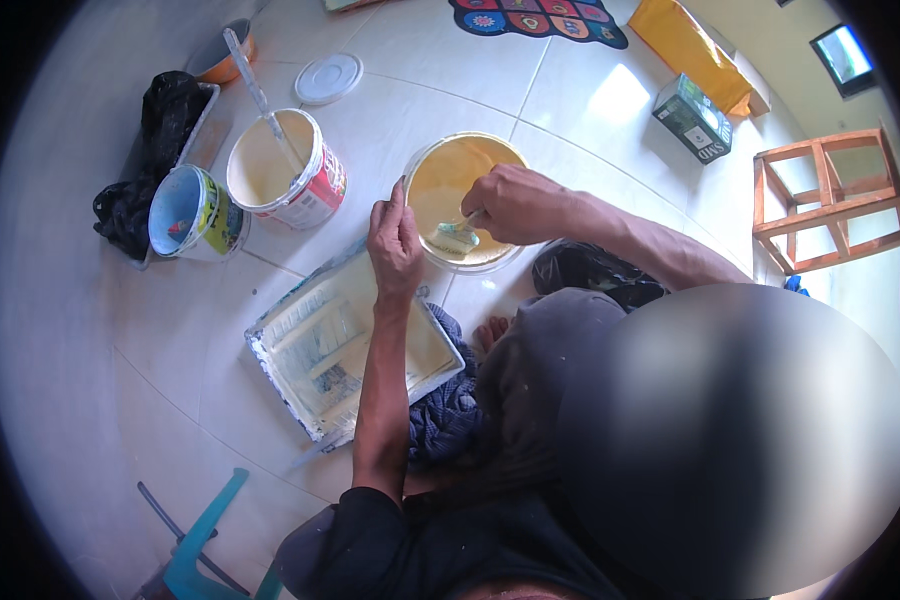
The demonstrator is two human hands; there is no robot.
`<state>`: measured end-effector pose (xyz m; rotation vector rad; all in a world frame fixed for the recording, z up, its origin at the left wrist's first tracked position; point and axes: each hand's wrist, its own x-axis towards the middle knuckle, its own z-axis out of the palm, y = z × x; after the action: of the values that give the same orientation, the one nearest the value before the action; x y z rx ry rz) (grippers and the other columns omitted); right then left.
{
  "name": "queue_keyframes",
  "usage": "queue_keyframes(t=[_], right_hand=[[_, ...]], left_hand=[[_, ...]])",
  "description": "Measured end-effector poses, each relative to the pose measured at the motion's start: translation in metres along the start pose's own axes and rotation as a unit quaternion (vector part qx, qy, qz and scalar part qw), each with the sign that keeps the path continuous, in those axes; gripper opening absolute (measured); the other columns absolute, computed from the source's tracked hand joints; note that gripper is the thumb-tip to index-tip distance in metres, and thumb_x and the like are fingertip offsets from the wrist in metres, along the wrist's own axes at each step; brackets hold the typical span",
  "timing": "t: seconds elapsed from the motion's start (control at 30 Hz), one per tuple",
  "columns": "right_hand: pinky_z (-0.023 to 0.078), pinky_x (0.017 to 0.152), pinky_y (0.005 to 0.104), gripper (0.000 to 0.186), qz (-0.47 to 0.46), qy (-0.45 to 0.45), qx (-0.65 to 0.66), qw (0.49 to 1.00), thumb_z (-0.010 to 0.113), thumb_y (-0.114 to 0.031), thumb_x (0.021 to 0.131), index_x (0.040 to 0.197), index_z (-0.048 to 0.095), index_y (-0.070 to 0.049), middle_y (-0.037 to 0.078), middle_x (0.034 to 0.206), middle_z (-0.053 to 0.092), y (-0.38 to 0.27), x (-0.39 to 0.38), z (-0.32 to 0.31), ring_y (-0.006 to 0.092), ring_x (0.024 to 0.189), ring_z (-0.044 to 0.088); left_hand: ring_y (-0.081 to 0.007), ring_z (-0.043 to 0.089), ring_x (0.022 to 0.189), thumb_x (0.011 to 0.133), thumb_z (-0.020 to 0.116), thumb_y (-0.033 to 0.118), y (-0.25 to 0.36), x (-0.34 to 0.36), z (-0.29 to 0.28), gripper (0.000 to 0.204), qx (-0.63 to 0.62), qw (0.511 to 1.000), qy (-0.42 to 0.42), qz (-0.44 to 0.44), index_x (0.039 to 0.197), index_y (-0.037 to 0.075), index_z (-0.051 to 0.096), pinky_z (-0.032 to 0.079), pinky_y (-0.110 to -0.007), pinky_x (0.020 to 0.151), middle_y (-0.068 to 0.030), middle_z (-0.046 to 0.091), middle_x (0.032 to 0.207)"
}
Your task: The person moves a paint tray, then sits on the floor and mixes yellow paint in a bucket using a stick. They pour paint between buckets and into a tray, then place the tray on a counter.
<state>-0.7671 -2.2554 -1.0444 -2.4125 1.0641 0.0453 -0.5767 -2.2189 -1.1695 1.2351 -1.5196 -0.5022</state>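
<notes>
A round paint bucket (419,172) stands on the floor in front of me, with yellowish-cream paint coating its inside. My left hand (397,243) grips the bucket's near left rim, its fingers pointing up along the wall. Over the bucket's right side, my right hand (515,207) is closed round the handle of a paintbrush (457,239). The brush head is smeared with pale paint and lies inside the bucket by the near wall; most of its handle is hidden by my fingers. Beneath my left forearm sits a paint tray (305,335) streaked with cream paint.
At left stand a white-and-red paint bucket (320,190) holding a long stirring stick (250,75), a smaller bucket (220,215) and black plastic (160,115). A white lid (328,78) lies behind. Right are a dark box (692,118) and wooden frame (825,200). A blurred patch covers the lower right.
</notes>
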Motion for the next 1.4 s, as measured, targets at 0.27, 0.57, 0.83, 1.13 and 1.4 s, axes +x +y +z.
queue_keyframes(t=[0.27, 0.57, 0.83, 1.13, 1.4], right_hand=[[0.048, 0.064, 0.0459, 0.006, 0.036, 0.024, -0.01, 0.999, 0.054, 0.0, 0.07, 0.07, 0.06, 0.001, 0.021, 0.067, 0.06, 0.006, 0.028, 0.047, 0.0384, 0.069, 0.062], [0.05, 0.068, 0.0431, 0.005, 0.002, 0.007, -0.072, 0.997, 0.061, -0.006, 0.078, 0.075, 0.061, -0.002, 0.015, 0.068, 0.062, 0.007, 0.009, -0.004, 0.0342, 0.072, 0.064], [0.049, 0.064, 0.0449, 0.002, -0.021, -0.045, -0.051, 0.997, 0.059, -0.002, 0.075, 0.075, 0.061, -0.002, 0.017, 0.068, 0.061, -0.003, 0.0, 0.009, 0.0361, 0.073, 0.063], [0.05, 0.066, 0.0415, 0.001, -0.023, -0.006, -0.065, 0.998, 0.059, -0.001, 0.075, 0.074, 0.06, -0.002, 0.015, 0.067, 0.061, 0.038, 0.004, 0.03, 0.0334, 0.072, 0.064], [0.052, 0.071, 0.0393, 0.012, -0.041, -0.106, -0.099, 0.989, 0.058, 0.002, 0.073, 0.083, 0.063, -0.002, 0.016, 0.071, 0.064, -0.004, -0.024, -0.039, 0.0314, 0.077, 0.066]], left_hand=[[-0.0258, 0.054, 0.073, 0.094, 0.044, 0.002, 0.004, 0.001, -0.002, 0.038, 0.02, 1.0, -0.014, 0.011, 0.13, -0.001, 0.054, 0.046, -0.036, 0.064, -0.0146, 0.052, 0.088], [-0.0254, 0.053, 0.072, 0.094, 0.045, 0.003, 0.008, 0.0, 0.004, 0.04, 0.022, 1.0, 0.001, 0.015, 0.133, 0.002, 0.052, 0.045, -0.036, 0.064, -0.0134, 0.05, 0.085], [-0.0228, 0.05, 0.07, 0.093, 0.044, 0.001, 0.01, 0.0, 0.006, 0.038, 0.008, 1.0, 0.011, -0.002, 0.13, -0.001, 0.054, 0.043, -0.035, 0.063, -0.0124, 0.05, 0.082], [-0.0234, 0.052, 0.071, 0.094, 0.047, 0.003, 0.019, 0.001, 0.014, 0.038, -0.007, 0.999, -0.033, 0.009, 0.131, 0.001, 0.053, 0.045, -0.036, 0.064, -0.0122, 0.049, 0.084], [-0.0199, 0.047, 0.068, 0.096, 0.044, 0.005, 0.016, 0.001, 0.007, 0.037, 0.004, 1.0, -0.013, 0.001, 0.131, 0.002, 0.054, 0.041, -0.035, 0.062, -0.0093, 0.046, 0.079]])
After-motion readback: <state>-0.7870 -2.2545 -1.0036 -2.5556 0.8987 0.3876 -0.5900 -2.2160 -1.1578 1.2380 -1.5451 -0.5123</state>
